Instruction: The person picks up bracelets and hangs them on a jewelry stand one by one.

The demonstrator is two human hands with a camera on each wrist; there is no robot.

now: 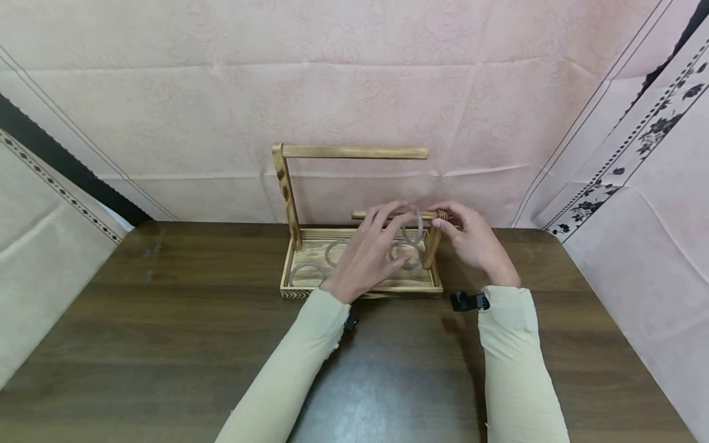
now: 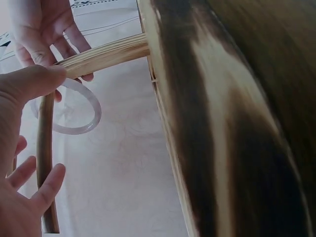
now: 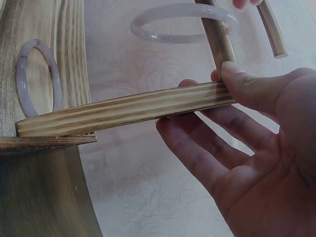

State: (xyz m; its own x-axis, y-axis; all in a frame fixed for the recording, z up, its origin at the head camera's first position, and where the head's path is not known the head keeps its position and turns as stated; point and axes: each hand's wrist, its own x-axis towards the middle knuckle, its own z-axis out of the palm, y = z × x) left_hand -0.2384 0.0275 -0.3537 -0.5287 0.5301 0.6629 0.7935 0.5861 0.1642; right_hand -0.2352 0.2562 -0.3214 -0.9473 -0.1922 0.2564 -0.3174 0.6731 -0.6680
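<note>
A wooden display rack stands on the table, with a tray base [image 1: 360,290], a tall bar [image 1: 354,152] and a shorter front bar [image 1: 360,215]. From the front bar, near its post, hangs a pale lilac bangle [image 3: 158,38]. My left hand [image 1: 371,252] is beside that bangle, fingers spread and loosely bent, with no clear grip visible. At the shorter wooden post [image 3: 128,109], my right hand [image 1: 473,240] pinches the top end, thumb at the joint and fingers behind. More bangles, including one at the tray's left [image 1: 307,266], lie in the tray.
The dark wooden table [image 1: 166,344] spreads around the rack. Behind it hangs a pale patterned cloth [image 1: 354,98], close to the rack's back. Cloth also hangs along both sides. A dark wrist camera [image 1: 468,301] sits at the right wrist.
</note>
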